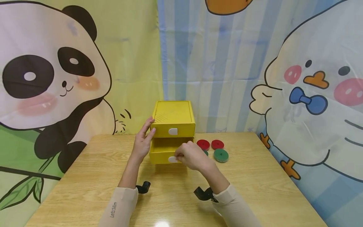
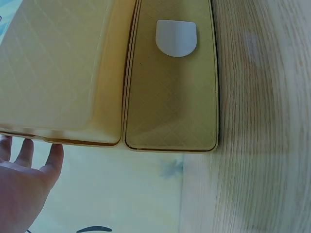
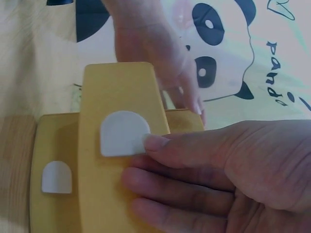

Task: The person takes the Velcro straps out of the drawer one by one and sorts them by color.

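Note:
A yellow two-drawer cabinet [image 1: 174, 112] stands on the table. In the head view its lower drawer [image 1: 158, 158] is pulled out, showing the inside. My right hand [image 1: 194, 155] pinches the white handle [image 1: 172, 159] on that drawer. Seen from the right wrist, the thumb [image 3: 158, 142] presses on a white handle [image 3: 124, 133], other fingers curled beneath it. My left hand [image 1: 142, 143] touches the cabinet's left side, thumb at the front corner. In the left wrist view the fingers [image 2: 54, 158] reach straight to the cabinet's edge, near a drawer front with a white handle [image 2: 176, 38].
Two red discs [image 1: 217, 144] and a green disc [image 1: 221, 155] lie right of the cabinet, another green one partly behind my right hand. Black mounts [image 1: 202, 193] sit at both wrists. A printed cloth [image 1: 232, 63] hangs behind the wooden table [image 1: 93, 186].

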The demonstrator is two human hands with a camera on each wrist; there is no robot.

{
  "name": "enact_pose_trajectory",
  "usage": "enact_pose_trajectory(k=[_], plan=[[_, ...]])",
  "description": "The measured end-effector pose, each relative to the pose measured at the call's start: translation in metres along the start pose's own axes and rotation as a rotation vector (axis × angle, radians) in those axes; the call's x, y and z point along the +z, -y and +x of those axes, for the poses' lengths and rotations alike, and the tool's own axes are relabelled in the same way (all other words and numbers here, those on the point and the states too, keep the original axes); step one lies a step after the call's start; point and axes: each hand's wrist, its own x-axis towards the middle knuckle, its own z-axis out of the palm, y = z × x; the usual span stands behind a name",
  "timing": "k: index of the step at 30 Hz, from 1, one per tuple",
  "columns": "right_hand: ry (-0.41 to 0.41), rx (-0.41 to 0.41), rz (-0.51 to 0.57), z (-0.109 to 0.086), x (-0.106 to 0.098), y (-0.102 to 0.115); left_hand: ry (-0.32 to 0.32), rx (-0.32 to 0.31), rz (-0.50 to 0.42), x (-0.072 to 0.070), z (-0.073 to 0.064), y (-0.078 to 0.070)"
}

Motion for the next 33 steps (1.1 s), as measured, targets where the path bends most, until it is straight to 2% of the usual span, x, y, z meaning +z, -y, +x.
enact_pose_trajectory(k=[4, 12, 19, 27, 33], plan=[[-0.06, 0.005, -0.019, 0.003, 0.006, -0.003, 0.0, 0.0, -0.002, 0.0, 0.0, -0.001], [-0.149, 0.077, -0.077, 0.009, 0.019, -0.004, 0.005, 0.016, 0.012, -0.002, 0.0, 0.002], [-0.235, 0.125, -0.066, 0.014, 0.03, -0.015, 0.006, 0.011, 0.019, 0.0, -0.001, 0.002], [-0.353, 0.112, 0.006, 0.018, 0.044, -0.035, 0.011, 0.01, 0.022, 0.002, -0.002, 0.004], [-0.457, 0.068, 0.05, 0.022, 0.054, -0.047, 0.005, 0.001, 0.034, 0.001, -0.002, 0.002]])
